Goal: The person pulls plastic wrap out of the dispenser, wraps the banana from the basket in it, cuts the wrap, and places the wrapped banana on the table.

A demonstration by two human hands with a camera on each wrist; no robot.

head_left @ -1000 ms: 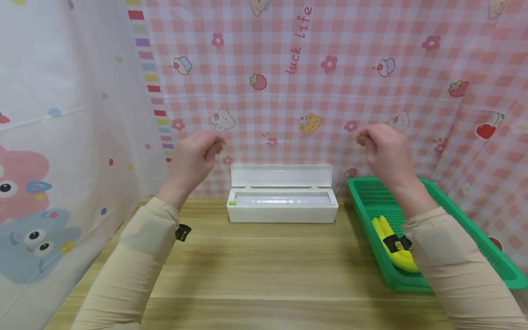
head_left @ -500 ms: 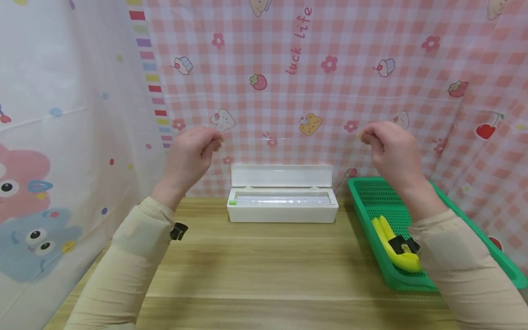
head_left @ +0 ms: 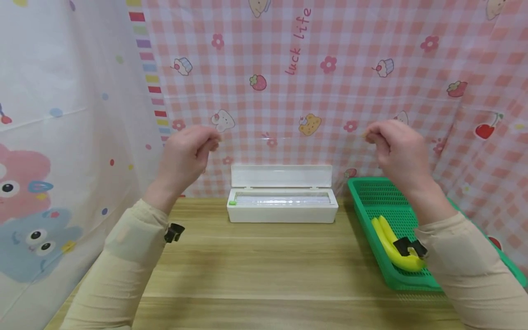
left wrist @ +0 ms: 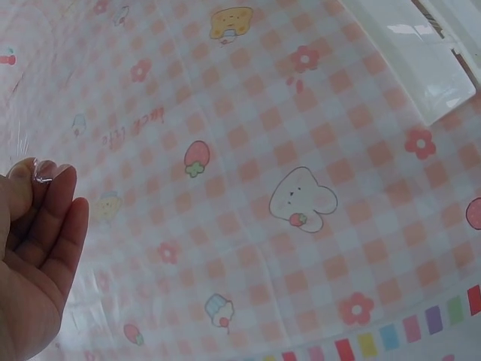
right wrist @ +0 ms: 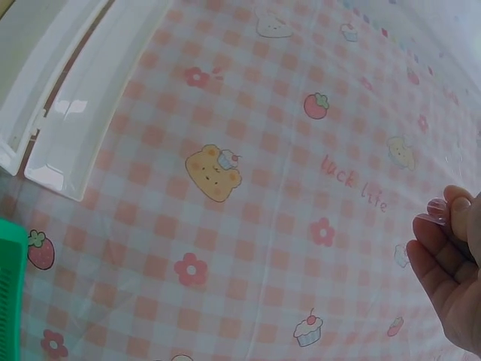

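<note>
A sheet of clear cling film [head_left: 277,138] stretches between my raised hands, showing only as faint glints and creases. My left hand [head_left: 184,153] pinches its left edge between thumb and fingers. On the other side, my right hand [head_left: 401,151] pinches the right edge the same way. Both wrist views show bits of the film at the fingertips. Below and between the hands, apart from them, stands a white cling film dispenser box [head_left: 283,214]. Its lid [head_left: 282,176] is raised, and a clear roll [head_left: 276,200] lies inside.
A green basket [head_left: 365,238] stands on the right of the wooden table [head_left: 255,270], partly behind my right forearm. Yellow bananas [head_left: 387,240] lie in it. A pink checked cloth [head_left: 247,41] hangs behind the table, and a white patterned one [head_left: 95,151] on the left.
My hands have drawn slightly apart, the left to the left and the right to the right, both still pinching the film. The box and basket have not moved.
</note>
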